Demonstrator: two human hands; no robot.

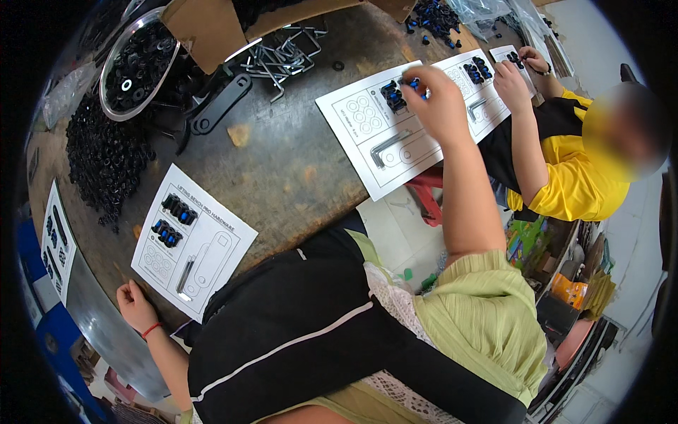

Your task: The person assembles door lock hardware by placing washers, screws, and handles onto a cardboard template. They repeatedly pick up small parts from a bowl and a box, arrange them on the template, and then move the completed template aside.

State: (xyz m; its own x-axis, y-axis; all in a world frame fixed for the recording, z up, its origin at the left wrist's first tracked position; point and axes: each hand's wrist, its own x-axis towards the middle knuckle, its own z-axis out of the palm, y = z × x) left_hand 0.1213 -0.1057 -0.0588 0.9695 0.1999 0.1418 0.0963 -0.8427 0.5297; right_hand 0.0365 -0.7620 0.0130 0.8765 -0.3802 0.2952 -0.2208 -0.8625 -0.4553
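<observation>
Right hand: my right hand [439, 99] reaches far out over the table, fingers pinched narrow around a small blue and black bolt [413, 83] that I hold just above the white sheet [395, 141].
Left hand: my left hand [134, 305] rests near the table edge, fingers loosely curled, holding nothing that I can see; its fingertips lie just beside the lower corner of the near sheet [194, 240].
Bolt: it is in my right fingertips, next to a cluster of the same bolts [393, 95] already lying on the white sheet.
White sheet: printed with outlines, it carries the bolt cluster and a grey hex key [387, 147] in its outlined slot.
Near sheet: two rows of black and blue bolts [173, 220] sit on its upper part, and a thin metal tool lies lower down.
Table: dark, worn top [282, 162], with a heap of black washers [106, 159] at the left, a round metal bowl [134, 63] of black parts above it, and loose hex keys [282, 56] beyond.
Co-worker: a person in a yellow and black shirt [572, 169] sits to my right, both hands on the far sheets [487, 78].
</observation>
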